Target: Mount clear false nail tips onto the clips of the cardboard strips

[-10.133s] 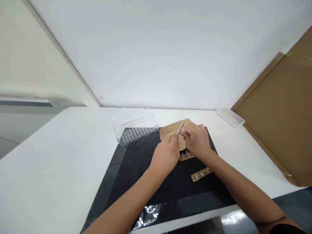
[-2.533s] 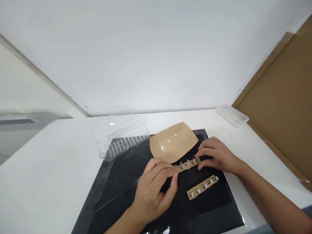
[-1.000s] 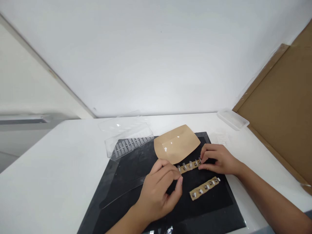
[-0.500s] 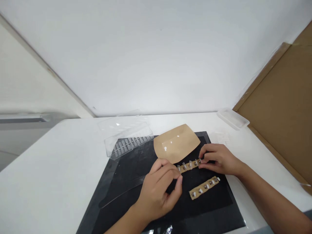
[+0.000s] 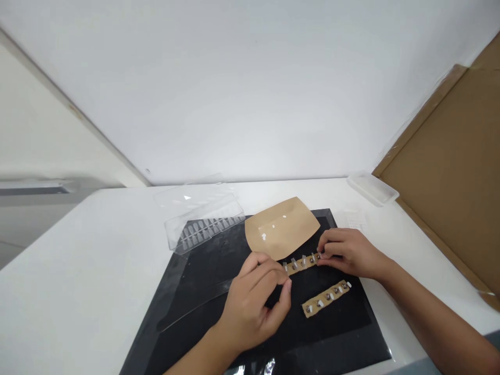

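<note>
A narrow brown cardboard strip (image 5: 299, 264) lies on the black mat, with several small clear pieces standing along it over dark round studs. My left hand (image 5: 258, 299) is closed at the strip's left end, its fingertips hiding that end. At the other end, the thumb and fingers of my right hand (image 5: 347, 252) pinch the strip's tip; whether they also grip the last clear piece is hidden. Nearer to me lies a second brown strip (image 5: 317, 307), bearing studs with small white pieces beside them.
A tan sheet (image 5: 289, 242) with white bits lies behind the strips. To its left is a clear box of nail tips (image 5: 167, 237). A translucent tray (image 5: 373, 188) sits at the back right by the cardboard panel (image 5: 453, 172). A thin dark tool (image 5: 187, 312) rests on the black mat (image 5: 203, 333).
The whole view has shifted very slightly. Both hands keep their places at the ends of the upper strip, with hardly any movement of the fingers.
</note>
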Demonstrator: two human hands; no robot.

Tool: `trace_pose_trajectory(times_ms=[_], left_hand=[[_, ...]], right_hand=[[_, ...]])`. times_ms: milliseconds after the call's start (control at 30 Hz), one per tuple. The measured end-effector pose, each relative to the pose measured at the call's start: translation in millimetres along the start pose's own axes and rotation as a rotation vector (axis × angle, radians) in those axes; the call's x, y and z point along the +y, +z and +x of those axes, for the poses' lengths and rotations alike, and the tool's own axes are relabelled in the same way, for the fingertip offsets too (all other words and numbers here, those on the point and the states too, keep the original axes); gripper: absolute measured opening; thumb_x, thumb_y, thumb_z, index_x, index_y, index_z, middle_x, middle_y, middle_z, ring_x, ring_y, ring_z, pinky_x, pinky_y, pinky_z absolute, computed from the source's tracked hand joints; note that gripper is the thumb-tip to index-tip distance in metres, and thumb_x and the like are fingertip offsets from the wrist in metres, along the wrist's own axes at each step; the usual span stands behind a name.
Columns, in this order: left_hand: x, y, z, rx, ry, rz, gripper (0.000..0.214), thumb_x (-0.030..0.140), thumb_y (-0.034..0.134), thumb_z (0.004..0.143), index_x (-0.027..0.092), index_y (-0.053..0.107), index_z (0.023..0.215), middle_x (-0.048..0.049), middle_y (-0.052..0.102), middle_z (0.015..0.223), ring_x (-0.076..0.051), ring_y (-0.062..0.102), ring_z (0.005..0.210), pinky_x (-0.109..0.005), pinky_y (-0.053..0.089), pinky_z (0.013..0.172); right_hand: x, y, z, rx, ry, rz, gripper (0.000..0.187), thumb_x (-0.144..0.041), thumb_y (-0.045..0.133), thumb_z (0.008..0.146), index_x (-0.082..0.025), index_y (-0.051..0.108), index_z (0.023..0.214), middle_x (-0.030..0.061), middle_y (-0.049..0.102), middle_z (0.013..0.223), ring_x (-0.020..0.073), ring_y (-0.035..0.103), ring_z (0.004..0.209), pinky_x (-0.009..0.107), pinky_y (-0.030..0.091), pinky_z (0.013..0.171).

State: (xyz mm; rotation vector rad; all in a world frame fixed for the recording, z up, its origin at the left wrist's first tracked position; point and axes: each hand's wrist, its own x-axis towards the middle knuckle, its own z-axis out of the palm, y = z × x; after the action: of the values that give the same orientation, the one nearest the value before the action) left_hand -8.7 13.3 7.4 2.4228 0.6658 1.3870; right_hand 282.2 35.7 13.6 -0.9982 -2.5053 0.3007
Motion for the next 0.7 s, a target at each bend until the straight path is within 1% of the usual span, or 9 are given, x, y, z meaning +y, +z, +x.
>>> trace_pose_trajectory(times_ms=[300, 500, 567, 633, 700], left_hand=[[-1.2, -0.7, -1.8, -0.007, -0.010, -0.006, 0.019, 0.000, 0.061, 0.090, 0.018, 0.062, 0.095, -0.0036, 0.069, 0.083, -0.018, 0.061, 0.075, -0.040, 0.049, 0.081], [-2.4, -1.1, -2.6, -0.009, -0.034, -0.002, 0.017, 0.002, 0.061, 0.092, 0.018, 0.061, 0.092, -0.0036, 0.069, 0.083, -0.018, 0.058, 0.075, -0.039, 0.048, 0.082], [-3.5, -2.7, -2.9, -0.014, -0.059, 0.004, 0.016, 0.003, 0.059, 0.094, 0.019, 0.062, 0.092, -0.0038, 0.069, 0.083, -0.018, 0.058, 0.078, -0.037, 0.049, 0.080], [-4.7, -4.6, -4.2, -0.014, -0.101, 0.009, 0.020, 0.005, 0.053, 0.098, 0.020, 0.064, 0.092, -0.0038, 0.069, 0.081, -0.020, 0.058, 0.083, -0.034, 0.048, 0.078], [-5.6, -5.7, -6.6, -0.006, -0.154, 0.014, 0.028, 0.006, 0.045, 0.102, 0.021, 0.065, 0.089, -0.0034, 0.068, 0.078, -0.020, 0.059, 0.086, -0.033, 0.048, 0.078]], right_hand=[[-3.0, -1.0, 0.3, -0.017, 0.006, -0.058, 0.017, -0.029, 0.069, 0.101, -0.023, 0.069, 0.086, 0.0023, 0.074, 0.099, 0.0156, 0.068, 0.081, 0.029, 0.050, 0.071], [-4.8, -0.1, -0.5, -0.023, 0.000, -0.108, 0.017, -0.031, 0.068, 0.101, -0.022, 0.067, 0.086, 0.0030, 0.073, 0.100, 0.0163, 0.068, 0.082, 0.030, 0.050, 0.069], [-4.1, -1.7, -1.7, 0.024, -0.025, -0.104, 0.015, -0.033, 0.071, 0.100, -0.023, 0.067, 0.089, 0.0040, 0.074, 0.103, 0.0179, 0.070, 0.088, 0.030, 0.052, 0.071], [-2.5, -5.0, -3.8, 0.132, -0.053, -0.084, 0.016, -0.037, 0.077, 0.095, -0.024, 0.068, 0.094, 0.0051, 0.075, 0.107, 0.0200, 0.071, 0.095, 0.032, 0.056, 0.076], [-0.3, -8.9, -6.3, 0.259, -0.062, -0.064, 0.022, -0.037, 0.084, 0.089, -0.025, 0.069, 0.099, 0.0060, 0.076, 0.108, 0.0217, 0.072, 0.098, 0.035, 0.059, 0.080]])
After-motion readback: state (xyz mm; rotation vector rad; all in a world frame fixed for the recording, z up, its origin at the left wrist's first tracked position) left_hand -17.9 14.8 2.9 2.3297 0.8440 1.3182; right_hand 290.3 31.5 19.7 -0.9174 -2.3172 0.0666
